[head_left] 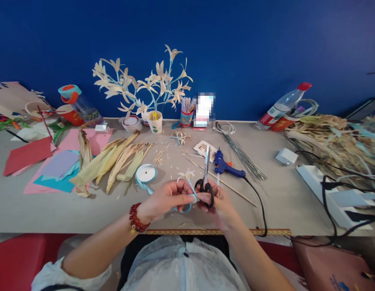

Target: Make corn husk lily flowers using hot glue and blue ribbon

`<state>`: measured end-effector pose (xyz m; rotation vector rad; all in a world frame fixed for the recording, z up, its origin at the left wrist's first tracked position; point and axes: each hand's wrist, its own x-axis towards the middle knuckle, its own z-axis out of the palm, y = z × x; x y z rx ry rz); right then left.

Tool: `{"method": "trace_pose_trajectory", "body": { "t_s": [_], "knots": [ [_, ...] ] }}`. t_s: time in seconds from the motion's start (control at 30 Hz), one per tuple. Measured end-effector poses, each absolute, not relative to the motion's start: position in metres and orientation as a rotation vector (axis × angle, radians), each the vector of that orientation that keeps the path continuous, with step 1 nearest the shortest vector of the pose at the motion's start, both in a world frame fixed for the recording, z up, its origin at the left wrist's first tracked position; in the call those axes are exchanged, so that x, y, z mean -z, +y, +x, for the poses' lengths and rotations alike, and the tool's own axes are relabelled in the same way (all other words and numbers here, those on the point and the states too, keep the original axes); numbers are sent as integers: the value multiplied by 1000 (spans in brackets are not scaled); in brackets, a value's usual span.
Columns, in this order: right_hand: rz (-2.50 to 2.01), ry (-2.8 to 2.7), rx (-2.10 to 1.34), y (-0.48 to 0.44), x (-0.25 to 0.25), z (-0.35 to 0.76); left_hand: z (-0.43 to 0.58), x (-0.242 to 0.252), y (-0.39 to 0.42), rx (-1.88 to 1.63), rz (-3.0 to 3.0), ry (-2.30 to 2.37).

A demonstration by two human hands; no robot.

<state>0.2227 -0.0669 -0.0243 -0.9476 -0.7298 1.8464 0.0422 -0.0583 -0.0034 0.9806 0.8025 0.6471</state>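
Observation:
My left hand (167, 200), with a red bead bracelet at the wrist, pinches a light blue ribbon (187, 208) and the stem of a small cream husk flower (186, 175). My right hand (219, 202) has its fingers through the black handles of a pair of scissors (206, 173), blades pointing up and away. Both hands meet just above the table's near edge. The ribbon trails left to its white spool (145, 173) lying on the table.
Dried corn husks (114, 161) and coloured paper sheets (54, 165) lie to the left. A blue glue gun (226, 166), thin wires (244, 159) and a wooden stick sit right of the scissors. A husk-flower bouquet in a cup (153, 121) stands at the back; a power strip (326, 190) and cables lie right.

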Motion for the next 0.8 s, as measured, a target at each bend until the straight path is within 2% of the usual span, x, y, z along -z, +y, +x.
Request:
{"method": "trace_pose_trajectory", "body": {
  "t_s": [0.23,0.67,0.8],
  "knots": [
    [-977,-745,-1825,-72,23,223,41,5,-65,-611,1050,833],
    [-1281,-970,-1523,-91,24,239,47,24,-74,-594,972,1013],
    [-1298,-996,-1691,-113,26,257,46,28,-74,-629,1000,1056]
  ]
}}
